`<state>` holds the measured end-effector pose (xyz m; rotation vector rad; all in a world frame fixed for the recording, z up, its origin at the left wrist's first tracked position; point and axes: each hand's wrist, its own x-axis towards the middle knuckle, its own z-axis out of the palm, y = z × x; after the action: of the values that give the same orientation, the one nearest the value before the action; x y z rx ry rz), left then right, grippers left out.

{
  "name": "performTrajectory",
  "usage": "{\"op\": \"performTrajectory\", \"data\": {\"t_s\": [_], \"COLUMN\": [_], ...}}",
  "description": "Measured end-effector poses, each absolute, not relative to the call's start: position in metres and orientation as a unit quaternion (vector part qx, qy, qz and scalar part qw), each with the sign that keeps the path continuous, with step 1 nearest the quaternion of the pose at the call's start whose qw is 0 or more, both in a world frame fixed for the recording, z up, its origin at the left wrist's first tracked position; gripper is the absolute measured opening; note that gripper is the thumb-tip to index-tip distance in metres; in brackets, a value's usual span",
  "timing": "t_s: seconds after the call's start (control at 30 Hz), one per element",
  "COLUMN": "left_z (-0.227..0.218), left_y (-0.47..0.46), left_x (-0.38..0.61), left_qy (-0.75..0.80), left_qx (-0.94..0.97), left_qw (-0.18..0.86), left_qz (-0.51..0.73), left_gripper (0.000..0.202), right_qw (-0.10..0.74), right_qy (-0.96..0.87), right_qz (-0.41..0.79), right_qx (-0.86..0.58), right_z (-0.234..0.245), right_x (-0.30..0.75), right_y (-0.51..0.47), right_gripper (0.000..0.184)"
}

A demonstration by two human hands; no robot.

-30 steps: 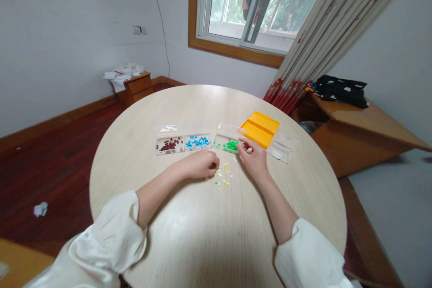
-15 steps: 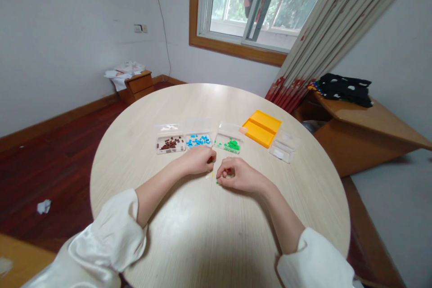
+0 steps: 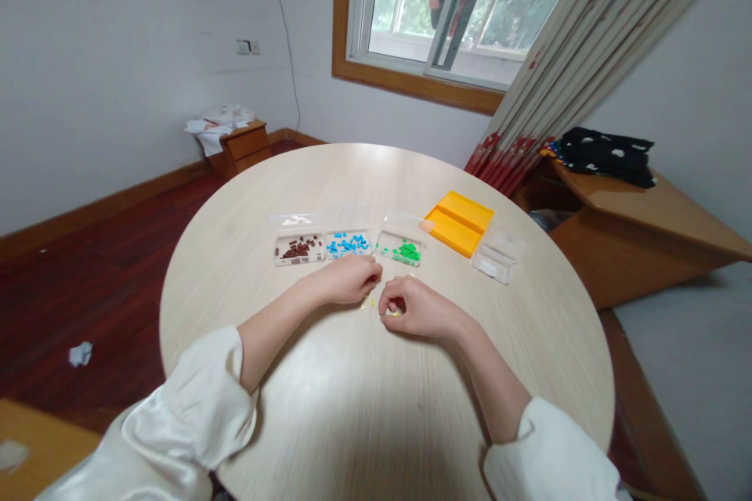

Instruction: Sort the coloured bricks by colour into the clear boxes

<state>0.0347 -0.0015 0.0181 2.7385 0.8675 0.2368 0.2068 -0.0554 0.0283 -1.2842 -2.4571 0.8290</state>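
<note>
My left hand (image 3: 351, 280) rests curled on the round table (image 3: 329, 407), fingers closed over something too small to name. My right hand (image 3: 411, 305) lies beside it, fingers pinched down on the small yellow pieces (image 3: 369, 303) scattered between both hands. Just beyond the hands stand three clear boxes: one with brown pieces (image 3: 298, 248), one with blue pieces (image 3: 348, 244), one with green pieces (image 3: 402, 251).
An open yellow box (image 3: 459, 222) and a clear box (image 3: 498, 257) sit to the right of the row. A wooden desk with dark cloth (image 3: 608, 149) stands at right, a small cabinet (image 3: 238, 142) at back left, crumpled paper (image 3: 81, 353) on the floor.
My right hand has come back from the green box to the scattered pieces and closed over them. My left hand has stayed almost still.
</note>
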Motion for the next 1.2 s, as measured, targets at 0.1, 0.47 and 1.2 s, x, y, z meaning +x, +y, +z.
{"op": "performTrajectory", "data": {"t_s": [0.1, 0.47, 1.2], "left_z": [0.018, 0.019, 0.023], "left_y": [-0.002, -0.003, -0.002], "left_x": [0.035, 0.036, 0.050], "left_qy": [0.297, 0.292, 0.410], "left_qx": [0.943, 0.946, 0.786], "left_qw": [0.126, 0.121, 0.373], "left_qz": [0.083, 0.071, 0.273], "left_gripper": [0.018, 0.021, 0.010], "right_qw": [0.132, 0.387, 0.442], "right_qy": [-0.833, -0.712, -0.754], "right_qz": [0.309, 0.307, 0.163], "right_qx": [-0.440, -0.499, -0.457], "right_z": [0.029, 0.021, 0.010], "right_x": [0.206, 0.221, 0.212], "right_y": [-0.056, -0.038, -0.033], "right_gripper": [0.015, 0.013, 0.022]}}
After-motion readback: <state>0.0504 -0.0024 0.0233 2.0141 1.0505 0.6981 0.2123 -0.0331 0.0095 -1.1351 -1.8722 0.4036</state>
